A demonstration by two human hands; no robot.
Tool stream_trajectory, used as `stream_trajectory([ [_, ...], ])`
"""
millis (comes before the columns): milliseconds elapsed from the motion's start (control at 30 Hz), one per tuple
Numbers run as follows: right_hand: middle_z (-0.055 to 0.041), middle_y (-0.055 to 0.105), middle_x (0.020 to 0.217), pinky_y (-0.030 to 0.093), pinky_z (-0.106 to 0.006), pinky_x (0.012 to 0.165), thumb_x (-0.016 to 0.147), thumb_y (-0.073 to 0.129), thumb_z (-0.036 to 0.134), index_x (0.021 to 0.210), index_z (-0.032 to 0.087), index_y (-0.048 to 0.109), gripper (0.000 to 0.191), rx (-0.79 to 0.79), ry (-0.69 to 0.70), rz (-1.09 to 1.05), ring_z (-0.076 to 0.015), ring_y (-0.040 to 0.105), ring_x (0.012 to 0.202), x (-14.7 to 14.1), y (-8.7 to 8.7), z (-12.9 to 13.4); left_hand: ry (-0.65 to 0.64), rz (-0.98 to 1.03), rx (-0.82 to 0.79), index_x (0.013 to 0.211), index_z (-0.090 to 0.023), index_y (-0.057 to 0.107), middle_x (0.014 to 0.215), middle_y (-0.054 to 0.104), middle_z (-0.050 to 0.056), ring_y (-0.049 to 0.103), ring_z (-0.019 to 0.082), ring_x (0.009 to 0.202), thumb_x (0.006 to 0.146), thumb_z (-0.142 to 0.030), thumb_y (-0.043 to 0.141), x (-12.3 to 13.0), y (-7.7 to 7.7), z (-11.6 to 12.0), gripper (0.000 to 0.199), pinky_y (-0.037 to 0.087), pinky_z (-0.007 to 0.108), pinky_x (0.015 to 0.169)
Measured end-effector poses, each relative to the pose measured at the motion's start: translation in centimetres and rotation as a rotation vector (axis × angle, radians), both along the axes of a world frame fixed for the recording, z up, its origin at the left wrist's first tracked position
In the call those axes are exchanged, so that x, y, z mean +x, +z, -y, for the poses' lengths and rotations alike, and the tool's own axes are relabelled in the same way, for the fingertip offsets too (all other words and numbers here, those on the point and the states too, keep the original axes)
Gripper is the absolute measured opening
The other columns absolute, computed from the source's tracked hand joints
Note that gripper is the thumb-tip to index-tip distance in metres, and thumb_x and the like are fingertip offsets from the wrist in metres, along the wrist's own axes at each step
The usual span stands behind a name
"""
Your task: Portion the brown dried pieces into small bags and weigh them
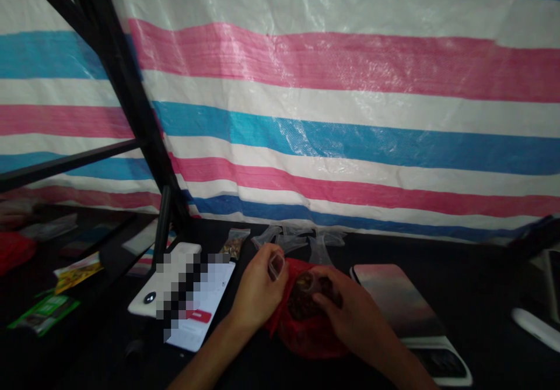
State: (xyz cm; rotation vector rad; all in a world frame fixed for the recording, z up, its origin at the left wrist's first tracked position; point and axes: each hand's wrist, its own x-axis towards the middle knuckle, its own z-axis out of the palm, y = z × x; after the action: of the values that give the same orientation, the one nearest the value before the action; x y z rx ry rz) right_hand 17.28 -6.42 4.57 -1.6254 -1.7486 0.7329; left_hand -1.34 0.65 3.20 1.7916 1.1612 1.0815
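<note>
My left hand is closed round a small clear plastic bag, whose mouth stands open at the top of the fist. Just to its right, a red plastic bag lies open with small dark brown pieces inside. My right hand reaches into that bag from the right, its thumb and fingers curled over the pieces. A pale round rim shows by these fingertips, but what they grip is unclear. Behind the hands lie several clear plastic bags and a small bag of brown pieces.
On the black table, a white phone-like device and a lit phone screen lie left. A pinkish tablet-like case and a white object lie right. Yellow and green packets sit far left, past a black frame post.
</note>
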Motion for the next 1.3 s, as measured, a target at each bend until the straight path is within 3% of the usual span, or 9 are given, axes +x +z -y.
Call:
stream_trajectory([
  [100,-0.0018,0.072,0.109,0.052,-0.033,0.088,0.084,0.058,0.012,0.114,0.028,0.066,0.035,0.060,0.041,-0.072,-0.0200,0.067,0.096,0.3,0.8,0.0,-0.025,-0.102,0.044,0.097,-0.021,0.059,0.088,0.065,0.002,0.061,0.018,0.080,0.091,-0.022,0.054,0.0,0.5,0.5,0.008,0.045,0.029,0.074],
  [200,-0.0030,0.069,0.112,0.054,-0.032,0.089,0.088,0.060,0.015,0.117,0.028,0.065,0.033,0.221,0.081,-0.060,-0.0197,0.066,0.100,0.4,1.1,0.1,-0.061,-0.162,0.073,0.097,-0.021,0.062,0.094,0.068,0.004,0.062,0.021,0.087,0.091,-0.020,0.055,0.2,0.9,1.0,0.010,0.045,0.031,0.078],
  [433,-0.0078,0.060,0.121,0.059,-0.034,0.094,0.097,0.055,0.018,0.131,0.031,0.062,0.037,0.642,0.080,0.214,-0.0203,0.066,0.108,0.1,-1.0,0.1,-0.200,-0.203,0.102,0.099,-0.021,0.065,0.101,0.070,0.004,0.063,0.024,0.098,0.085,-0.015,0.064,0.8,0.6,1.6,0.015,0.046,0.036,0.089],
  [567,-0.0092,0.058,0.126,0.060,-0.033,0.094,0.100,0.051,0.017,0.131,0.030,0.062,0.036,0.720,0.100,0.292,-0.0204,0.065,0.111,0.0,-1.6,0.1,-0.195,-0.167,0.071,0.100,-0.021,0.066,0.102,0.070,0.005,0.064,0.024,0.099,0.084,-0.015,0.066,1.0,0.3,1.7,0.017,0.047,0.036,0.089],
  [733,-0.0086,0.061,0.124,0.058,-0.036,0.098,0.099,0.055,0.023,0.140,0.030,0.053,0.041,0.683,0.079,0.281,-0.0216,0.065,0.113,0.1,-1.8,-0.1,-0.181,-0.113,0.058,0.104,-0.022,0.066,0.104,0.070,0.004,0.063,0.023,0.100,0.081,-0.010,0.066,1.1,0.2,1.8,0.026,0.047,0.035,0.090],
  [867,-0.0088,0.060,0.126,0.056,-0.035,0.098,0.098,0.054,0.021,0.135,0.029,0.054,0.038,0.639,0.047,0.245,-0.0214,0.063,0.116,0.9,-0.8,0.0,-0.145,-0.089,0.074,0.098,-0.022,0.065,0.098,0.068,0.003,0.062,0.021,0.094,0.089,-0.018,0.061,1.0,0.3,1.8,0.010,0.047,0.033,0.085],
  [1067,-0.0063,0.067,0.117,0.054,-0.038,0.089,0.089,0.055,0.014,0.119,0.028,0.066,0.035,0.259,0.191,0.419,-0.0225,0.067,0.100,2.4,2.0,0.6,0.113,-0.317,0.152,0.102,-0.022,0.059,0.098,0.067,0.007,0.063,0.026,0.094,0.095,-0.023,0.050,0.5,0.2,1.8,0.011,0.045,0.038,0.085],
  [1200,-0.0048,0.071,0.111,0.049,-0.043,0.093,0.083,0.059,0.013,0.109,0.027,0.071,0.032,0.131,0.177,0.574,-0.0256,0.067,0.100,2.4,1.5,0.3,0.084,-0.465,0.109,0.096,-0.021,0.056,0.091,0.066,0.009,0.063,0.028,0.089,0.093,-0.030,0.054,0.7,-0.4,2.1,0.010,0.045,0.037,0.078],
  [1300,-0.0049,0.071,0.116,0.051,-0.041,0.087,0.088,0.057,0.015,0.116,0.028,0.069,0.033,0.080,0.138,0.639,-0.0257,0.069,0.097,2.2,0.8,-0.1,0.017,-0.507,0.053,0.091,-0.021,0.056,0.088,0.066,0.009,0.063,0.028,0.087,0.087,-0.025,0.059,1.1,-0.8,2.1,0.006,0.043,0.036,0.076],
])
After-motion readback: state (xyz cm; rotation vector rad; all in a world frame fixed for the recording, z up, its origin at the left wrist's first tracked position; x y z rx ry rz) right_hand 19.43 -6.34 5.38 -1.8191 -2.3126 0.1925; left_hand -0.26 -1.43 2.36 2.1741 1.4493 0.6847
